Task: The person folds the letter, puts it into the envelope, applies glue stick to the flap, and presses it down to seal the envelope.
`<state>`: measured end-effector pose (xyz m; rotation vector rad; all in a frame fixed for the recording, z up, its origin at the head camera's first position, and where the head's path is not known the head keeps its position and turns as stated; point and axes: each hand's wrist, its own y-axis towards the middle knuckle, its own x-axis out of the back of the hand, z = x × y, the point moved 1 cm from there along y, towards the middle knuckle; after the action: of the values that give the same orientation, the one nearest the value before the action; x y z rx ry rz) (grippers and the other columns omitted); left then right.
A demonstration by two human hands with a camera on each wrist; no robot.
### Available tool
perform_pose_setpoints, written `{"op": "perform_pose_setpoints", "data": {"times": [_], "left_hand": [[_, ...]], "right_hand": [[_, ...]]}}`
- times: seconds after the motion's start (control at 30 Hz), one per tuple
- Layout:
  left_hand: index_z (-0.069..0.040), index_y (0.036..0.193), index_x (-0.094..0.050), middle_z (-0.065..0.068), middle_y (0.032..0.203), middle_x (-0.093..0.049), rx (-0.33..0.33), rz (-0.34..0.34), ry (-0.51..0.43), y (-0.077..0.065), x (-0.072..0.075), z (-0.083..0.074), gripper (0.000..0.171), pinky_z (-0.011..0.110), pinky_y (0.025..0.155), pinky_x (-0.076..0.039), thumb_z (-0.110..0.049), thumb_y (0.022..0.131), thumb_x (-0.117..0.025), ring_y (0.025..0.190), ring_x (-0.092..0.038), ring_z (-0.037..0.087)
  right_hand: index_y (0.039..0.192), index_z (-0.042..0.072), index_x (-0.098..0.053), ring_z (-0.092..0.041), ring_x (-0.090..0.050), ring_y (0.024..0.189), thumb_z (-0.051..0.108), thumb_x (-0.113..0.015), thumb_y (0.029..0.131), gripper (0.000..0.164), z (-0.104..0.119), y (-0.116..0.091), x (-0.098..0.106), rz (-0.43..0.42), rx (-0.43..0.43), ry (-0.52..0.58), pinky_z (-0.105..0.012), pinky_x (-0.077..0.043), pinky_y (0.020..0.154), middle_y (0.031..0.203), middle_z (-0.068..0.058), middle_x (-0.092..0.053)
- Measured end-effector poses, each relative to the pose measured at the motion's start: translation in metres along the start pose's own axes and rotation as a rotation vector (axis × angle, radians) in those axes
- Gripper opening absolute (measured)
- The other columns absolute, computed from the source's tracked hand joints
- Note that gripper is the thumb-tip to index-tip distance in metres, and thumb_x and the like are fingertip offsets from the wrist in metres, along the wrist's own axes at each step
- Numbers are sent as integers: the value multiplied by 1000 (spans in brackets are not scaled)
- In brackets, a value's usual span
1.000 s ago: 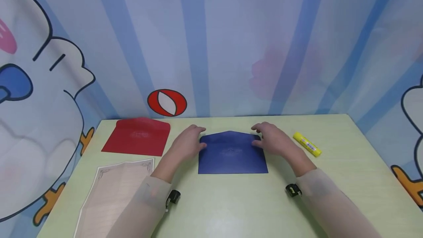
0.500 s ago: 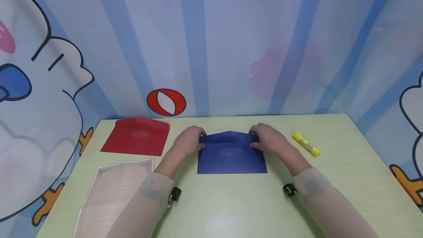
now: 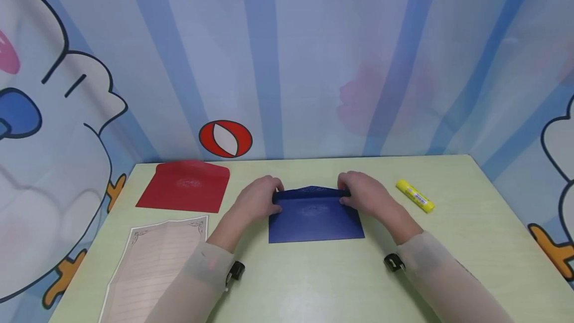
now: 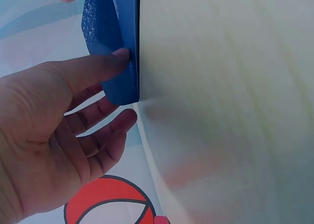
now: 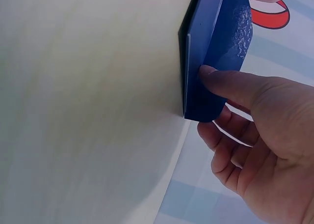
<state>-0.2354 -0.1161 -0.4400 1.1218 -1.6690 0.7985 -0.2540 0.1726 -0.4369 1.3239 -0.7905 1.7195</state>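
Observation:
A dark blue envelope (image 3: 316, 223) lies in the middle of the table in the head view, its flap (image 3: 314, 192) folded partway up along the far edge. My left hand (image 3: 256, 198) pinches its far left corner, thumb on the near face and fingers behind the flap. At the far right corner my right hand (image 3: 368, 194) holds it the same way. Both wrist views show a whitish, patchy smear on the inner side of the flap. In the right wrist view the right thumb (image 5: 223, 82) presses close to the fold.
On the left of the table (image 3: 314, 283) lies a red envelope (image 3: 181, 188) with its flap spread. Nearer me is a lined sheet of paper (image 3: 152, 268) with corner ornaments. A yellow glue stick (image 3: 415, 196) lies right of my right hand. A printed curtain (image 3: 314, 64) hangs behind.
Both hands have closed in on the blue envelope's far corners and now grip them. Its flap has tilted up towards me, and the envelope has shifted slightly nearer.

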Motion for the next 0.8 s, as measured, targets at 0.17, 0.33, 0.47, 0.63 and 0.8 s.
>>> {"op": "perform_pose_setpoints", "data": {"times": [0.17, 0.33, 0.47, 0.63, 0.8], "left_hand": [[-8, 109, -72, 3, 95, -64, -29, -3, 37, -3, 0, -3, 28, 38, 80, -56, -12, 87, -89, 88, -61, 20], [-10, 102, -73, 2, 93, -66, -39, 10, 68, -4, 0, -5, 20, 37, 80, -56, -10, 88, -87, 86, -61, 19], [-11, 101, -76, 2, 94, -69, -41, 19, 86, -4, -2, -6, 15, 37, 83, -57, -10, 90, -86, 88, -63, 19], [-9, 101, -78, 4, 97, -71, -33, 31, 94, -6, -3, -8, 11, 39, 87, -59, -8, 92, -83, 93, -66, 21], [-8, 100, -80, 4, 98, -72, -31, 33, 119, -10, -5, -9, 7, 39, 88, -59, -9, 93, -82, 92, -67, 21]], "right_hand": [[96, 12, -65, -19, -57, 79, 11, -86, 90, 22, 0, -3, -2, -9, 32, -21, -39, -52, 73, 88, 0, -63], [99, 12, -69, -19, -60, 82, 8, -85, 90, 18, 0, -6, -3, -10, 77, -54, -40, -54, 75, 91, 0, -64], [104, 9, -74, -19, -62, 85, 5, -83, 91, 16, 1, -10, -2, 23, 118, -53, -39, -56, 78, 96, -2, -65], [111, 11, -75, -18, -65, 89, 1, -79, 92, 22, 4, -19, -1, 68, 158, -1, -38, -57, 79, 102, -1, -67], [107, 12, -81, -17, -65, 87, -2, -81, 89, 23, 7, -28, -2, 16, 272, -45, -34, -58, 77, 97, 0, -67]]}}
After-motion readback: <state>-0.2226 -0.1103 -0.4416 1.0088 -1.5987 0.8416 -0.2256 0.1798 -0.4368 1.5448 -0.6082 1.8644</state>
